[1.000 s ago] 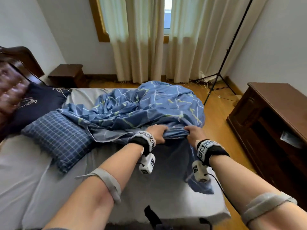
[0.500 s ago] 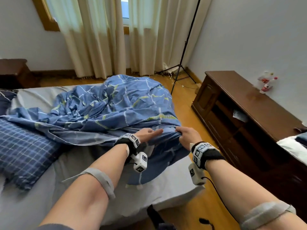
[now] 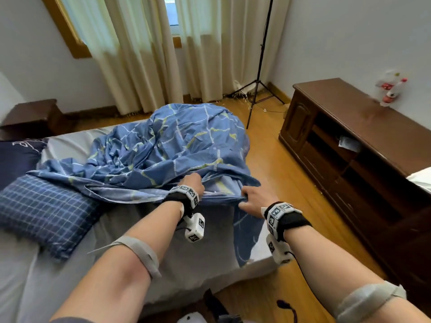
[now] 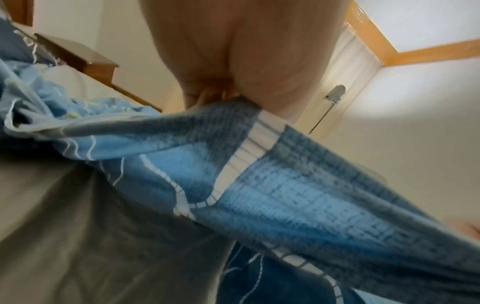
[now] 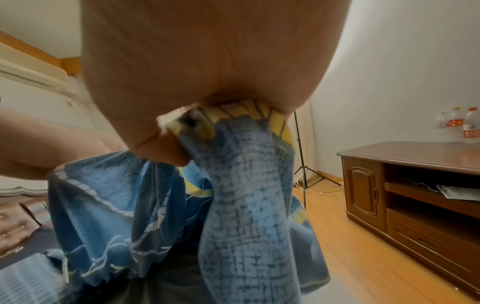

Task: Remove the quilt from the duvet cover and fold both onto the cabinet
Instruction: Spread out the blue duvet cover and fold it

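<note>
A blue duvet cover (image 3: pixel 177 148) with white and yellow lines lies bunched on the grey bed (image 3: pixel 116 241), bulging at the far end. My left hand (image 3: pixel 192 183) grips its near edge (image 4: pixel 233 164), and my right hand (image 3: pixel 250 199) pinches the same edge (image 5: pixel 246 185) a little to the right, so a flap hangs over the bed's corner. A white quilt (image 3: pixel 421 180) shows only as a corner at the right edge, on the dark wooden cabinet (image 3: pixel 363 141). The fingertips of both hands are buried in cloth.
A checked blue pillow (image 3: pixel 44 213) and a dark pillow (image 3: pixel 16 157) lie on the left of the bed. A tripod stand (image 3: pixel 258 85) rises by the curtains. Water bottles (image 3: pixel 389 90) sit on the cabinet's far end. A nightstand (image 3: pixel 32 115) stands far left. Wooden floor separates bed and cabinet.
My view has swung right, bringing the cabinet into sight. Both hands keep hold of the cover's edge and have drawn further apart, the left reaching deeper into the cloth.
</note>
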{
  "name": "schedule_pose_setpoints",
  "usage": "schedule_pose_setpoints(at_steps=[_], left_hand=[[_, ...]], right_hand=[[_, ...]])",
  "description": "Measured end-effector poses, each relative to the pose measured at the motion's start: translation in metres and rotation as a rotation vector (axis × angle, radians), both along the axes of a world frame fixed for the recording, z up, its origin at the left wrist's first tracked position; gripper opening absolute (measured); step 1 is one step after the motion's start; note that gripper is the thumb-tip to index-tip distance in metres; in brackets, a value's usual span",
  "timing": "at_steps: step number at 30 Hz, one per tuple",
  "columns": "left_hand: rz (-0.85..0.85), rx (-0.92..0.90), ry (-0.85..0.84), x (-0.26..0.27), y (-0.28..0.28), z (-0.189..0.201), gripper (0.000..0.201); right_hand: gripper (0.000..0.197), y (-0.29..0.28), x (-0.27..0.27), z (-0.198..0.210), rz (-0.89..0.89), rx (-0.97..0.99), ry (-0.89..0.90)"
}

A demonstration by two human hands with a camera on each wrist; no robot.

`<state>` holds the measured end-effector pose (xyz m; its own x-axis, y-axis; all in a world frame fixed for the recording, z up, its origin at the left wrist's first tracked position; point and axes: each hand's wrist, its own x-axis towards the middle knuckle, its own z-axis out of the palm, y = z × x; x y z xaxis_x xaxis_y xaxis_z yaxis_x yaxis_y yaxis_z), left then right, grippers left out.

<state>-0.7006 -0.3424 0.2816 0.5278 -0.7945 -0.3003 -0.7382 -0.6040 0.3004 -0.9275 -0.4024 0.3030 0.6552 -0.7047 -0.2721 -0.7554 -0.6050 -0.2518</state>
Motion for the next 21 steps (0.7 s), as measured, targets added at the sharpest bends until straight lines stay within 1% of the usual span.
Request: schedule_pose_setpoints(at_steps=[2,5,6,7,9,10,11,12,14,16,17,18,19,21], left_hand=[[-0.075,0.074,-0.063,-0.007,0.001,0.001,0.031],[-0.151,0.159,-0.146,-0.014,-0.004,-0.002,0.037],[-0.178,0.187,-0.149,-0.016,-0.006,-0.005,0.039],[-0.195,0.211,-0.139,-0.017,-0.008,-0.007,0.038],[-0.231,0.228,-0.058,-0.018,-0.011,-0.012,0.031],[-0.245,0.214,-0.005,-0.016,-0.012,-0.017,0.027],[-0.244,0.189,0.043,-0.015,-0.012,-0.019,0.023],[-0.229,0.144,0.102,-0.012,-0.011,-0.020,0.020],[-0.208,0.035,0.236,-0.005,-0.006,-0.017,0.016],[-0.191,-0.042,0.414,0.005,0.004,-0.009,0.013],[-0.182,-0.062,0.496,0.012,0.011,-0.003,0.011],[-0.180,-0.084,0.555,0.020,0.018,0.005,0.011],[-0.181,-0.114,0.597,0.029,0.024,0.010,0.011],[-0.176,-0.189,0.619,0.051,0.033,0.015,0.011]], right_hand=[[0.028,0.000,-0.007,-0.010,0.000,0.039,-0.011],[0.055,-0.001,-0.011,-0.021,-0.064,0.100,-0.069],[0.060,-0.002,-0.012,-0.026,-0.088,0.108,-0.062],[0.058,-0.005,-0.013,-0.033,-0.105,0.106,-0.046],[0.043,-0.011,-0.015,-0.047,-0.135,0.084,0.013],[0.031,-0.011,-0.015,-0.051,-0.169,0.070,0.036],[0.024,-0.011,-0.014,-0.056,-0.212,0.070,0.035],[0.031,-0.011,-0.010,-0.060,-0.254,0.071,0.019],[0.056,-0.007,0.008,-0.061,-0.309,0.053,-0.038],[0.071,-0.003,0.039,-0.059,-0.270,0.015,-0.065],[0.072,0.001,0.058,-0.058,-0.218,0.002,-0.053],[0.066,0.004,0.077,-0.059,-0.169,-0.010,-0.024],[0.053,0.008,0.094,-0.059,-0.139,-0.024,0.003],[0.027,0.013,0.123,-0.060,-0.148,-0.049,0.026]])
